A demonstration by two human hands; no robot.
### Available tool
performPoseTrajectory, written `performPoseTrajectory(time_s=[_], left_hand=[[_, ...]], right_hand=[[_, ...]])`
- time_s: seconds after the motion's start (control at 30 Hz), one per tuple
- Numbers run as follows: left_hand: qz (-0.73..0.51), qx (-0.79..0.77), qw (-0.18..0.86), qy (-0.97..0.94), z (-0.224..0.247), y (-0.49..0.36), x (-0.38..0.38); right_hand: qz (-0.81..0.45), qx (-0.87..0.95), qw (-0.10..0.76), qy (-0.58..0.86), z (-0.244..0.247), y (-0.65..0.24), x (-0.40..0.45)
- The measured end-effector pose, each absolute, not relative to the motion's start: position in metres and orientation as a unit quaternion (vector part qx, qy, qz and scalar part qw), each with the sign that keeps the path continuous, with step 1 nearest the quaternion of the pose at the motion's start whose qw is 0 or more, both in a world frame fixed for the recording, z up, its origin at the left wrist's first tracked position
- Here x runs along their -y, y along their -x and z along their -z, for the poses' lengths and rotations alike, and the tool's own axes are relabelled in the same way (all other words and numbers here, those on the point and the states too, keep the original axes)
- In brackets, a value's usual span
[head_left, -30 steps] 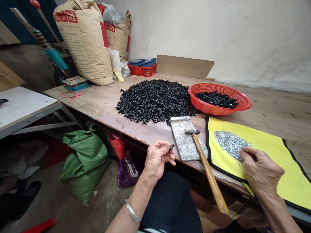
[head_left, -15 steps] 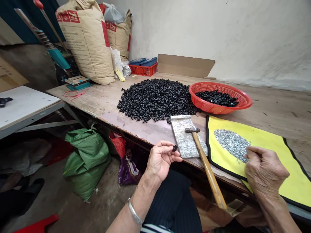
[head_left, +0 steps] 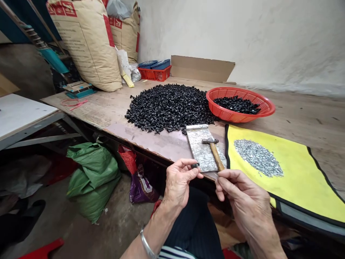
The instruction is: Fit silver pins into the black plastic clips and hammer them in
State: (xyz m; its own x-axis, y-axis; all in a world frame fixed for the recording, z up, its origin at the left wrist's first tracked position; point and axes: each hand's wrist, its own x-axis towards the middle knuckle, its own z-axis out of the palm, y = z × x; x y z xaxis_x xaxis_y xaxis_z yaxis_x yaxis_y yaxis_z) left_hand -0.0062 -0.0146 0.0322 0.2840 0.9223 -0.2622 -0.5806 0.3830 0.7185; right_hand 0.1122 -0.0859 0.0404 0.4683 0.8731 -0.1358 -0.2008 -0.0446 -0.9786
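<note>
A small black plastic piece (head_left: 194,165) is pinched between the thumb and fingers of my left hand (head_left: 179,183), just off the near edge of a scuffed metal plate (head_left: 195,144). My right hand (head_left: 242,198) is closed in a pinch, in front of the handle of a hammer (head_left: 216,154). Whatever its fingertips hold is too small or hidden to make out. The hammer's head rests on the plate, and the lower handle is covered by my right hand. To the right, a heap of tiny silvery metal bits (head_left: 258,158) lies on a yellow cloth (head_left: 299,162).
A large pile of black pieces (head_left: 169,108) covers the middle of the table. Beside it, a red plastic basket (head_left: 269,111) holds more. Paper sacks (head_left: 86,46), a red crate (head_left: 157,74) and a hand press (head_left: 78,90) stand behind. A green bag (head_left: 93,176) is on the floor.
My right hand has moved left from the heap of metal bits to in front of the hammer handle, close to my left hand. My left hand has turned the black piece slightly.
</note>
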Motion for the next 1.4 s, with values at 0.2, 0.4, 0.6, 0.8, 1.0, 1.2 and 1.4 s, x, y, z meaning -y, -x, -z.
performPoseTrajectory(time_s=[0.2, 0.4, 0.6, 0.8, 1.0, 1.2, 1.4], left_hand=[[-0.478, -0.362, 0.748, -0.285, -0.031, 0.008, 0.022], [-0.482, -0.386, 0.711, -0.336, -0.029, 0.006, 0.023], [-0.468, -0.408, 0.689, -0.374, -0.022, 0.006, 0.020], [-0.454, -0.388, 0.711, -0.370, -0.019, 0.008, 0.019], [-0.434, -0.356, 0.745, -0.361, -0.017, 0.010, 0.018], [-0.431, -0.318, 0.775, -0.334, -0.015, 0.010, 0.019], [-0.441, -0.299, 0.772, -0.347, -0.015, 0.012, 0.021]], right_hand=[[-0.432, 0.275, 0.647, 0.565, -0.029, -0.101, 0.070], [-0.425, 0.275, 0.658, 0.557, -0.023, -0.096, 0.055], [-0.446, 0.253, 0.645, 0.567, -0.018, -0.095, 0.051], [-0.449, 0.242, 0.627, 0.589, -0.023, -0.097, 0.049], [-0.504, 0.254, 0.582, 0.586, -0.032, -0.105, 0.052], [-0.538, 0.242, 0.572, 0.570, -0.035, -0.108, 0.054], [-0.534, 0.209, 0.590, 0.569, -0.041, -0.102, 0.054]])
